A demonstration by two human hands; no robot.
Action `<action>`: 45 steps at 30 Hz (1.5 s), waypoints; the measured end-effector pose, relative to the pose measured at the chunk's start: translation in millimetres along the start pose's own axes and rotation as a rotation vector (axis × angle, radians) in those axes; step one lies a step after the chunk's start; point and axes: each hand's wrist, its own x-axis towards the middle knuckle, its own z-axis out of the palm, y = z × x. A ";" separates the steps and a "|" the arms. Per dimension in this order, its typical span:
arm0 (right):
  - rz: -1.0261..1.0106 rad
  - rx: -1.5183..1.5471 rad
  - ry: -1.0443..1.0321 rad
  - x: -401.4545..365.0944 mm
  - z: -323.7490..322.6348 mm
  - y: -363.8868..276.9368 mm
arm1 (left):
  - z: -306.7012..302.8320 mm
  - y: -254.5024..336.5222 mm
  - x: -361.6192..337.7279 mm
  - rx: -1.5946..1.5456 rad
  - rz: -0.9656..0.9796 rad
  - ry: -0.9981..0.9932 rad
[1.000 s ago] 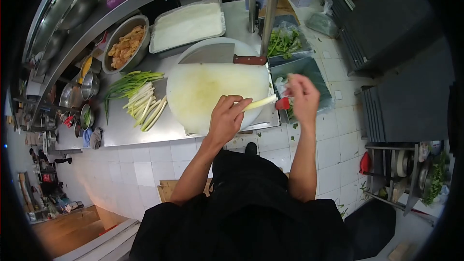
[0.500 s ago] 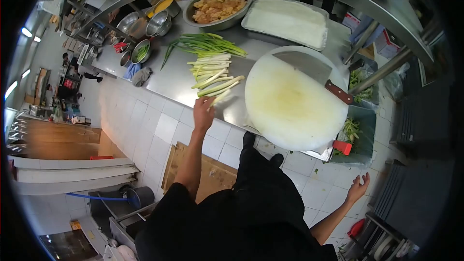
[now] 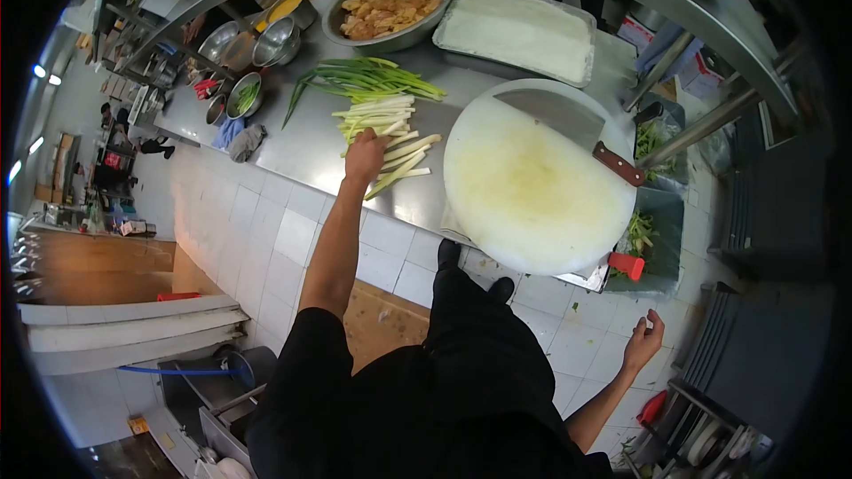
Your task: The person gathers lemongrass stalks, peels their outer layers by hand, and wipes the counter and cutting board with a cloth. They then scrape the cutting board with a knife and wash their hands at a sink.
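My left hand [image 3: 365, 156] reaches over the near side of the steel table, its fingers closed down on pale scallion stalks [image 3: 406, 158]. More white stalks lie side by side just beyond it, and behind them spreads a bunch of green scallion tops [image 3: 368, 78]. My fingertips partly hide the stalks under them. Out to the right, away from the table, my right hand [image 3: 643, 341] hangs in the air with loosely bent fingers apart and nothing in it. A cleaver [image 3: 568, 129] with a brown wooden handle rests flat on the round white cutting board [image 3: 532, 195].
At the back stand a metal basin [image 3: 333, 22] of marinated meat pieces and a tray [image 3: 515, 31] of white powder. Several steel bowls [image 3: 277, 40] crowd the left end. A bin [image 3: 670, 239] with green scraps sits right of the board. An overhead steel rail crosses the top.
My left hand has moved from the table's near edge, where it held a stalk end, up onto the pile of white stalks. The right hand has shifted slightly left.
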 end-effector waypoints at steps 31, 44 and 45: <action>-0.014 1.034 -0.595 0.9 51.7 -248.1 | -71.1 302.5 -128.6 -1.641 -0.005 -0.478; -0.237 0.806 -0.365 -4.7 52.5 -237.5 | -64.2 300.9 -127.3 -1.328 0.179 -0.251; -0.336 0.655 -0.238 -2.4 52.0 -236.7 | -68.5 298.6 -126.1 -1.319 0.168 -0.288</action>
